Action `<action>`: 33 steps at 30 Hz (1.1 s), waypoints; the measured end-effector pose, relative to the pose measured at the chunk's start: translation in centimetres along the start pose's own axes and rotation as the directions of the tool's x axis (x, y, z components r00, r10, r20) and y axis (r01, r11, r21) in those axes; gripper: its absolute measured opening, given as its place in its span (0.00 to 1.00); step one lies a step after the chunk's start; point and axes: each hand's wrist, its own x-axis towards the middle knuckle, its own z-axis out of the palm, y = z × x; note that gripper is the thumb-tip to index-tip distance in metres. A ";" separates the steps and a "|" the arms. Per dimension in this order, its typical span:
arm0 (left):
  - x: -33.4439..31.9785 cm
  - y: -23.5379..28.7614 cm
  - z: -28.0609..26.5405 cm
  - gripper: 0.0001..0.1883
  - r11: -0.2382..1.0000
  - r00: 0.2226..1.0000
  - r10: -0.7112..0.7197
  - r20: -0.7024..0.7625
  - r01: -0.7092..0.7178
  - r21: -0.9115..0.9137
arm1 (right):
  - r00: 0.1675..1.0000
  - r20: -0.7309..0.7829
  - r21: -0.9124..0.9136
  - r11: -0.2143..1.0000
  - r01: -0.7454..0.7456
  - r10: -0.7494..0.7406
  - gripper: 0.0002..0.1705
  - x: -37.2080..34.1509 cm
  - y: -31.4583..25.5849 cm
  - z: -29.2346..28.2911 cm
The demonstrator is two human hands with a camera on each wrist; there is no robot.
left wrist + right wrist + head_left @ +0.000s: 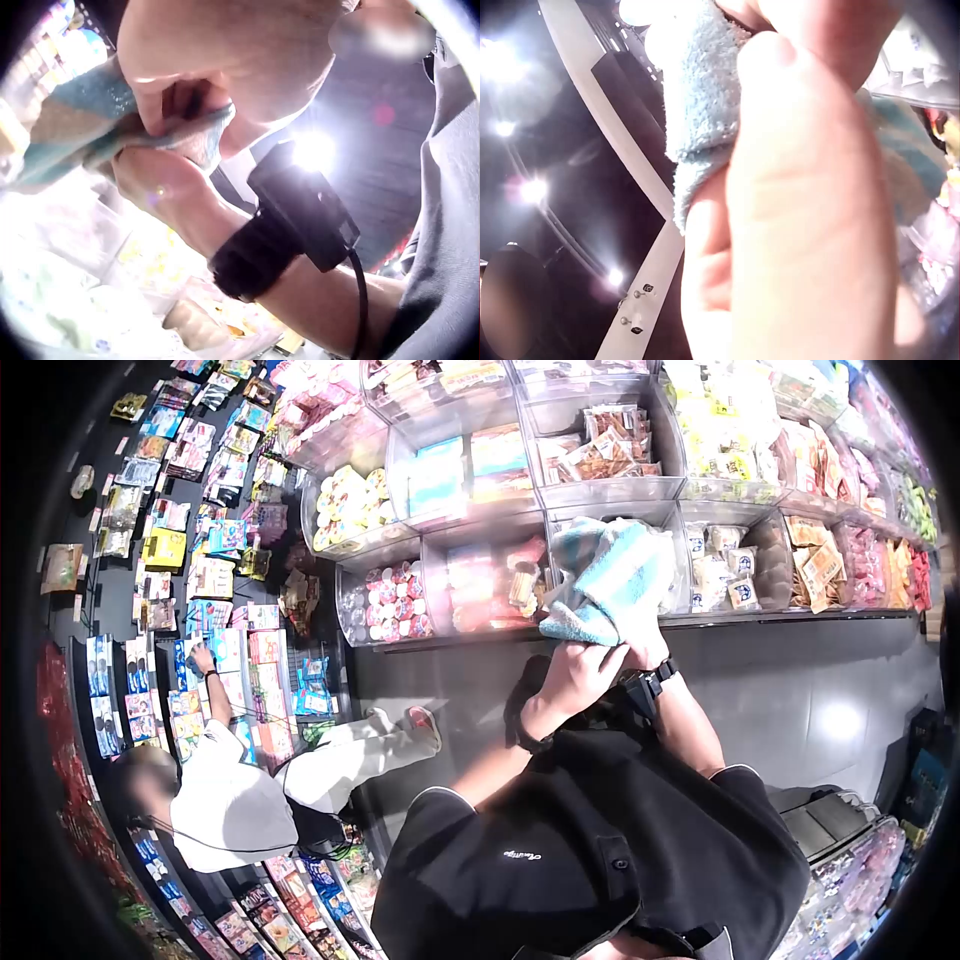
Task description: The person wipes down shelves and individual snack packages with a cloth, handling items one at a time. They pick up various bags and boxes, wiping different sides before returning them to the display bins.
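In the head view, a blue-and-white striped terry towel is bunched up in front of the bins, with both hands at its lower end. My left hand pinches the towel's near edge; in the left wrist view its curled fingers press on the folded cloth. Close beside it, my right hand grips the towel from the right side. The right wrist view shows the thumb lying against the pale blue fabric. Parts of the right fingers are hidden behind the cloth and thumb.
Clear plastic bins of packaged snacks stand in tiers ahead, above a dark ledge. Another person in a white shirt reaches to shelves of packets at left. Grey floor lies between. A basket-like container is at lower right.
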 end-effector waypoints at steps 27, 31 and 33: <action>18.1 -20.7 -13.5 0.05 0.946 0.992 0.055 -0.116 -0.015 0.322 | 0.924 -0.381 -0.240 0.968 -0.069 -0.028 0.54 5.3 -0.1 -2.6; 19.3 -21.8 -14.4 0.06 0.893 0.999 -0.030 0.043 0.007 0.450 | 0.854 -0.474 0.350 0.936 -0.042 0.216 0.44 5.1 0.1 -3.8; 19.9 -22.6 -14.0 0.08 0.890 0.996 -0.066 0.063 0.030 0.454 | 0.847 -0.470 0.412 0.910 -0.040 0.250 0.43 5.2 -0.5 -3.6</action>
